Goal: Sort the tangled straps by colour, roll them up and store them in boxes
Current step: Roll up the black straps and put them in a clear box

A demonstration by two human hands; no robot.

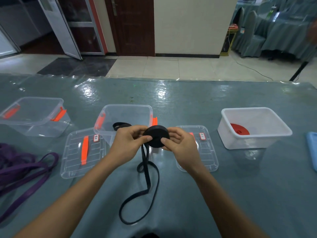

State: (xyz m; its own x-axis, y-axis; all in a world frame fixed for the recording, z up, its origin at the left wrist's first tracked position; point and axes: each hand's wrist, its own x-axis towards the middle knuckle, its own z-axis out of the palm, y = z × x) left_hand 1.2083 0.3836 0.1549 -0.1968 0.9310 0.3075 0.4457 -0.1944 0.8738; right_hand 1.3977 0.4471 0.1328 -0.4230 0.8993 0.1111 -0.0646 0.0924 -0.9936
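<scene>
Above the grey-green table (188,103), your left hand (127,143) and right hand (180,143) each pinched the round black webbing roll (157,136) in a closed grip.

Left lid sticker (96,138): white label with a red border; handwriting too small and blurred to read.
Right lid sticker (202,136): same kind; writing equally unreadable.

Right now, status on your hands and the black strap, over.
Left hand and right hand both grip the black roll. Loose tail trails on the table. Purple straps lie apart, left; nothing blocking.
</scene>
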